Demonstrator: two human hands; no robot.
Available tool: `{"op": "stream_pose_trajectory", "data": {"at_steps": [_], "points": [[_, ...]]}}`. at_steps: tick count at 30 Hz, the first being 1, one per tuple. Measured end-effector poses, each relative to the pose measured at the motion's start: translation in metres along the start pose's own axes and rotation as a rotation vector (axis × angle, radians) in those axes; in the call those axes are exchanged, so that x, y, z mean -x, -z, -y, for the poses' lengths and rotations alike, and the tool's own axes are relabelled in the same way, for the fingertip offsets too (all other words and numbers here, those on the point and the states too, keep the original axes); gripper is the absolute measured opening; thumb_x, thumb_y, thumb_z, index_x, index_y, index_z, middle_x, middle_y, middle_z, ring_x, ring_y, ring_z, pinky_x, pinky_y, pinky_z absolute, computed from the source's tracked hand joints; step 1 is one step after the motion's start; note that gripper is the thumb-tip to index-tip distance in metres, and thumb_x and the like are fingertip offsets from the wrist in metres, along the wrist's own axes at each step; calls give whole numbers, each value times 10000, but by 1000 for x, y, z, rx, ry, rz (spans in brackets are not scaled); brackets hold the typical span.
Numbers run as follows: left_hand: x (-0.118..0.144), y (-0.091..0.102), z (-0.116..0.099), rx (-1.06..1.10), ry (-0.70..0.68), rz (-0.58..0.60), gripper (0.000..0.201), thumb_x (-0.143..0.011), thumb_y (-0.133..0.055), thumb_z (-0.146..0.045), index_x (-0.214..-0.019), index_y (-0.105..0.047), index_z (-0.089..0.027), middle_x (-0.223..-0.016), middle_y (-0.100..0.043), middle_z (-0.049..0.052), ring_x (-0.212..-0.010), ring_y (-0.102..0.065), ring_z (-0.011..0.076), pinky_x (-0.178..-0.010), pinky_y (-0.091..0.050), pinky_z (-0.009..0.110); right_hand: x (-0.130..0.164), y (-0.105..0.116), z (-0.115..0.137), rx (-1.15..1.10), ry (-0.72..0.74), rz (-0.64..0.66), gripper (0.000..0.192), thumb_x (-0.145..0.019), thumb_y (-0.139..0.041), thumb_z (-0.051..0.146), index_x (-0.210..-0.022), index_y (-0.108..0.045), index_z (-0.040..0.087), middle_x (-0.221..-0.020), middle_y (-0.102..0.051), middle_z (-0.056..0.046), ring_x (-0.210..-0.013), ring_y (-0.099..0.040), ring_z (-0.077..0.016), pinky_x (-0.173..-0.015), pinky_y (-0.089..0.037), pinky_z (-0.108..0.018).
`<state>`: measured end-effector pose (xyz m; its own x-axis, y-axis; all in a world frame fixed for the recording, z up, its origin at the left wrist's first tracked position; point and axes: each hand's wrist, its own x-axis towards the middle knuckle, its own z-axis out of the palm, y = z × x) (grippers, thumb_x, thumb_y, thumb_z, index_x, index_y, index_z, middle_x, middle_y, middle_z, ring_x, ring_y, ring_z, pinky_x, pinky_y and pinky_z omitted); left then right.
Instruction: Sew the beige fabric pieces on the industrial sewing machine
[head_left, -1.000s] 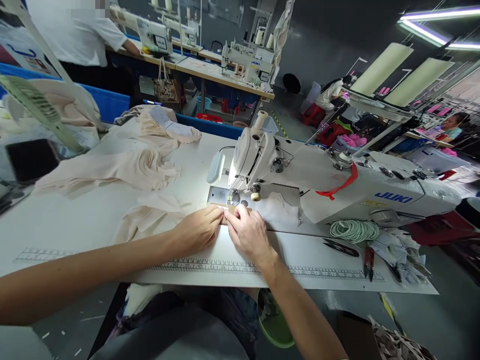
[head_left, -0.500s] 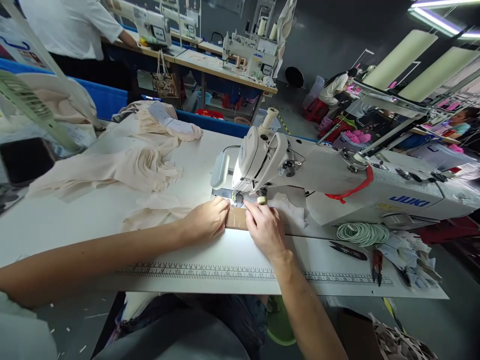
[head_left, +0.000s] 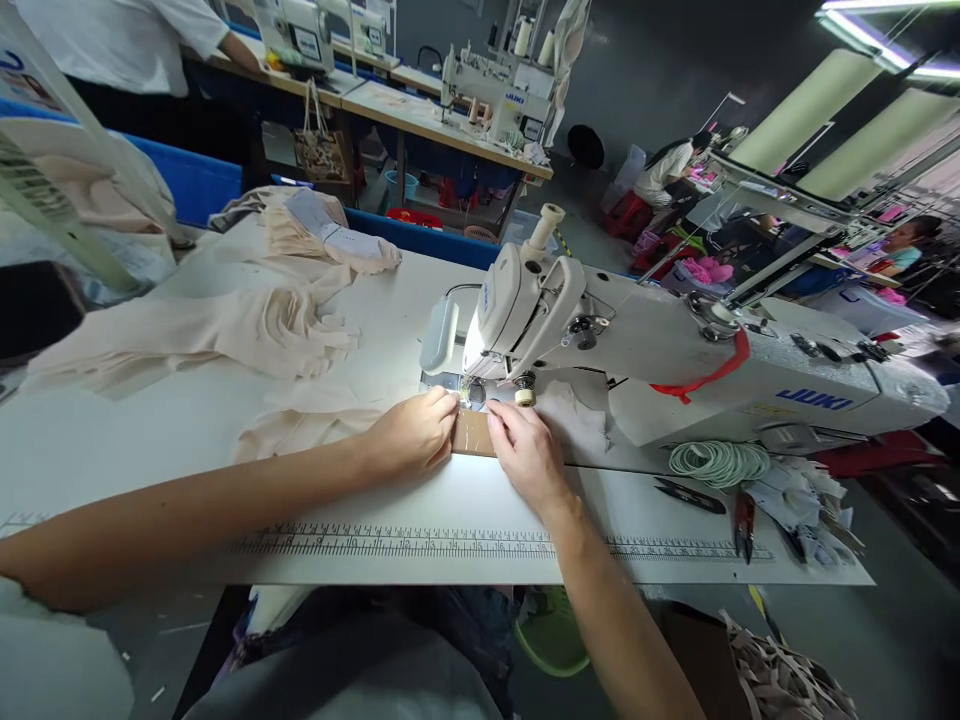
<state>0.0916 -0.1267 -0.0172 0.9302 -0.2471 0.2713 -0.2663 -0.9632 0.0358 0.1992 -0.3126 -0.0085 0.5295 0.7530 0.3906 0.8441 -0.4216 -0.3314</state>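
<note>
Both hands have advanced to the needle of the sewing machine (head_left: 675, 350): left hand (head_left: 412, 432) and right hand (head_left: 525, 455), fingers curled, press a tan strip (head_left: 472, 432) flat, apparently to steady it. White table (head_left: 150, 440) bears cream fabric (head_left: 225, 335); workshop beyond.

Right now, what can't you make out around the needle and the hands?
All in the head view:
- Needle point: hidden behind the sewing machine head.
- Left hand and right hand fingertips: curled over the tan piece, grip unclear.
- Ruler strip numbers: too small.
- Pale fabric: partly under the left hand.
</note>
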Motion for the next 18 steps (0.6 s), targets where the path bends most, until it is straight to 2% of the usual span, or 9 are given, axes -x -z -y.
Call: {"op": "stream_pose_trajectory", "data": {"at_steps": [3, 8, 13, 18], "points": [[0, 0, 1, 21, -6, -16, 286, -951, -412, -188, -991, -678, -90, -1047, -661, 162, -974, -596, 265, -807, -548, 385, -10, 1, -8, -130, -74, -45, 342, -1028, -411, 351, -934, -702, 200, -912, -733, -99, -845, -670, -218, -764, -491, -303], [-1, 1, 2, -41, -24, 1, 279, -937, -425, -173, -978, -683, -77, -1081, -657, 182, -958, -585, 271, -792, -552, 383, -28, 2, -17, -205, -159, -54, 410, -1000, -386, 430, -669, -537, 241, -657, -670, -48, -644, -619, -182, -626, -435, -268], [-2, 1, 2, -47, -18, 0, 280, -934, -422, -156, -969, -687, -76, -1076, -659, 184, -956, -581, 272, -789, -555, 383, -20, 1, -12, -218, -176, -107, 426, -1004, -390, 464, -654, -491, 243, -627, -651, -31, -606, -594, -164, -617, -411, -261], [-5, -2, 5, -9, -10, -37, 241, -932, -449, -149, -982, -676, -85, -1062, -654, 174, -952, -581, 267, -772, -547, 369, -18, -4, -8, -224, -179, -71, 476, -1023, -354, 477, -632, -491, 244, -600, -642, -27, -583, -588, -158, -615, -408, -263]]}}
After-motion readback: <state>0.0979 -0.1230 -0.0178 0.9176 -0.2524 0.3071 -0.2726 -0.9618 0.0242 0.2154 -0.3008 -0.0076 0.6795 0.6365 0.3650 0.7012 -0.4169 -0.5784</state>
